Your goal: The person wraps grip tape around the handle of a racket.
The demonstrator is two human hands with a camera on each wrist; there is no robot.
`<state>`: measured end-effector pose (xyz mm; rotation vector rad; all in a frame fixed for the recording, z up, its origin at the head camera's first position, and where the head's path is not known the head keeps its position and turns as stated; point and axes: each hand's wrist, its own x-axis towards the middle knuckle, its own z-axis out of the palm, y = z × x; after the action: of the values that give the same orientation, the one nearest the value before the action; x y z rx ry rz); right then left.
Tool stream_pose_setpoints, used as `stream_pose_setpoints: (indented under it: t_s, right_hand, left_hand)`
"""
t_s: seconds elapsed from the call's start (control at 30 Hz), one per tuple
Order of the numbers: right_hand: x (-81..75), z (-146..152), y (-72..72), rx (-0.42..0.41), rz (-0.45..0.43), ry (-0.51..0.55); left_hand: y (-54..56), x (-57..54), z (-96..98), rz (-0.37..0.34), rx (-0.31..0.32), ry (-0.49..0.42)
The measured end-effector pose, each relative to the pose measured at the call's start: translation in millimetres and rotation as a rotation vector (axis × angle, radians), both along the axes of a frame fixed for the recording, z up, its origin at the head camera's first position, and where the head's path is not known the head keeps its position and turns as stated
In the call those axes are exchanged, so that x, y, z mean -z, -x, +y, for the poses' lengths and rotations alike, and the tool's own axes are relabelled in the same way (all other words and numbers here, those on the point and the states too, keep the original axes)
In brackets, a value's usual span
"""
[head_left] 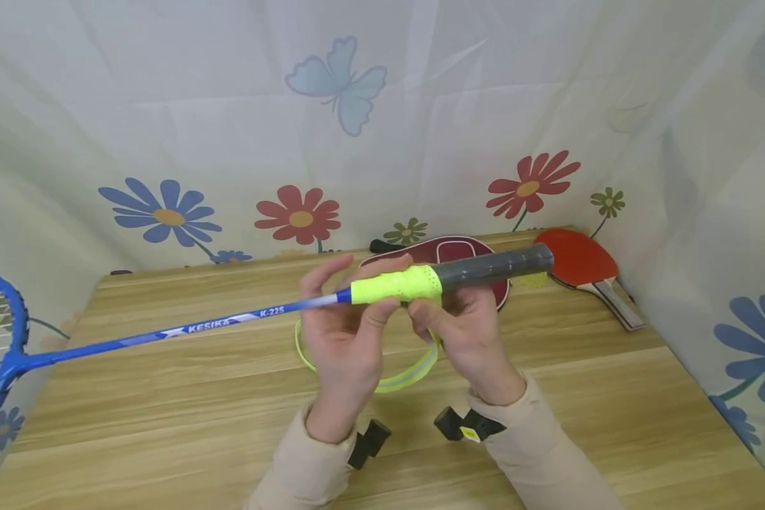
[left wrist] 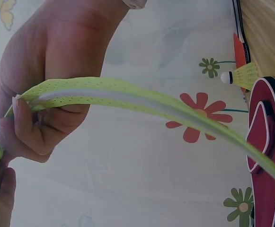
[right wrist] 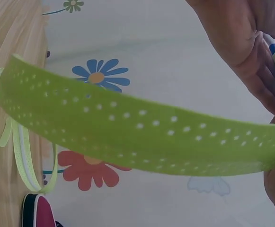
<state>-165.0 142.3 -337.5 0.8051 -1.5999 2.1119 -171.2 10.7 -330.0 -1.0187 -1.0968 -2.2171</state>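
Observation:
A blue badminton racket (head_left: 229,322) lies across both hands in the head view, its stringed head cut off at the left edge. Neon yellow perforated grip tape (head_left: 395,285) covers the lower part of the handle near the shaft; the rest of the handle (head_left: 494,267) is dark grey. My left hand (head_left: 344,347) holds the wrapped part between thumb and fingers. Beside it, my right hand (head_left: 468,329) pinches the tape under the handle. From there a loose length of tape (left wrist: 175,108) curves away, showing a pale centre stripe. The right wrist view shows the tape's holes (right wrist: 128,127) up close.
A red table tennis paddle (head_left: 576,258) rests at the back right of the wooden table (head_left: 166,397). A maroon paddle case (left wrist: 265,203) lies at the back middle, near a yellow shuttlecock (left wrist: 245,76). A flowered curtain (head_left: 229,127) hangs behind.

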Motion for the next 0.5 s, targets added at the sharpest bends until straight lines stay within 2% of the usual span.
stream_pose_setpoints:
  t_s: [0.1, 0.27, 0.5]
  right_hand:
    - [0.7, -0.5, -0.9, 0.009, -0.032, -0.032]
    - [3.3, -4.2, -0.7, 0.071, -0.115, 0.03]
    - [7.6, -7.3, 3.1, 0.018, -0.053, 0.065]
  left_hand:
    - [0.2, -0.2, -1.6, -0.013, -0.034, -0.035]
    - [0.5, -0.3, -1.8, -0.04, -0.062, -0.066]
    - [1.0, -1.0, -2.1, -0.071, -0.094, -0.113]
